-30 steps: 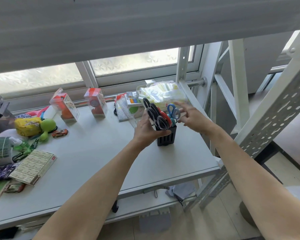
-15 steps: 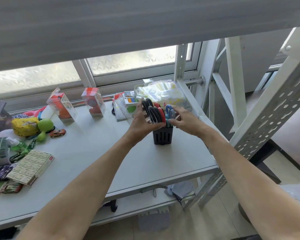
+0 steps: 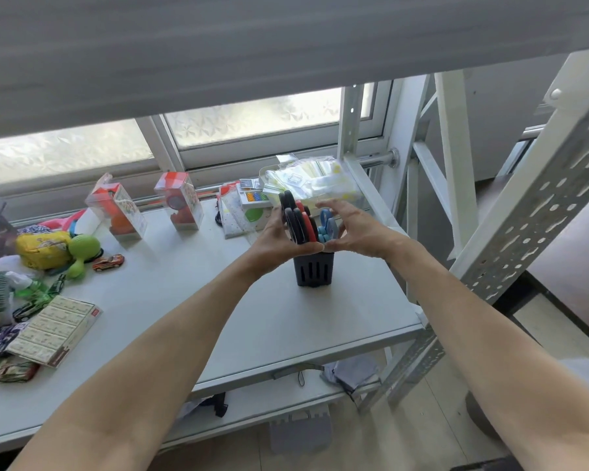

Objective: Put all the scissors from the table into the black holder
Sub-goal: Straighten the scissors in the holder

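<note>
The black slotted holder (image 3: 314,272) stands upright on the grey table (image 3: 184,300), right of centre. Several scissors stand in it, handles up: black-handled scissors (image 3: 290,215) on the left, red-handled scissors (image 3: 308,222) in the middle, blue-handled scissors (image 3: 327,223) on the right. My left hand (image 3: 276,239) cups the holder's left rim, its thumb along the front edge under the black handles. My right hand (image 3: 357,229) cups the right side, fingers curved over the blue handles. Whether either hand truly grips the holder or only touches it is unclear.
Boxed toys (image 3: 118,212) and a clear bag of packets (image 3: 313,180) line the back edge by the window. A green toy (image 3: 80,249), a toy car (image 3: 108,262) and a flat printed box (image 3: 57,329) lie at left. A white perforated rack post (image 3: 510,232) rises at right.
My right hand has come in from beside the holder and closed around its right side and the blue handles. My left hand has stayed on the left side of the holder.
</note>
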{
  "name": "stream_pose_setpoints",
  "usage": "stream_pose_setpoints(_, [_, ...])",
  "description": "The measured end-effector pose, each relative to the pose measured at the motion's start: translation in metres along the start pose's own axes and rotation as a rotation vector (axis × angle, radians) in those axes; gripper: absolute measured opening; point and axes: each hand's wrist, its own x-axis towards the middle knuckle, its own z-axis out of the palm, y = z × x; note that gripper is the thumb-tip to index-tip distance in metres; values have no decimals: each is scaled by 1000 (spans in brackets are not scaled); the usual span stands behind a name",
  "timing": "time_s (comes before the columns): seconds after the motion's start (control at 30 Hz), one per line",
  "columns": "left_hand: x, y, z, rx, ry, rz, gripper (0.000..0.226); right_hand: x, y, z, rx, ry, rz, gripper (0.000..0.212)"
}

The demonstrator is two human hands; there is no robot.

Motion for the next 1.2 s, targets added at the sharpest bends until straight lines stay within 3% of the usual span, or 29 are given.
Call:
stream_pose_setpoints(0.07, [-4,-2,-3,-23,-26,-13,79,0,0,3,-17,-52,-23,102])
stream_pose_setpoints(0.13, [-6,-4,-8,-23,-74,-21,79,1,-4,6,-60,-78,-43,105])
stream_pose_setpoints(0.3, [-7,-8,-17,-18,-101,-30,77,7,-16,8,-43,-54,-75,92])
stream_pose_setpoints(0.5, [-11,-14,-22,-73,-80,-57,75,0,-15,15,-136,-43,-88,52])
stream_pose_setpoints(0.7, [-10,-12,-17,-24,-64,-37,80,-10,-9,11,-3,-47,-41,74])
stream_pose_setpoints(0.93, [-10,-10,-13,-14,-53,-18,79,-14,-10,8,-125,-99,29,74])
stream_pose_setpoints(1.2, [-9,-14,-15,0,-119,-45,79,-14,-9,9,-81,-139,59,54])
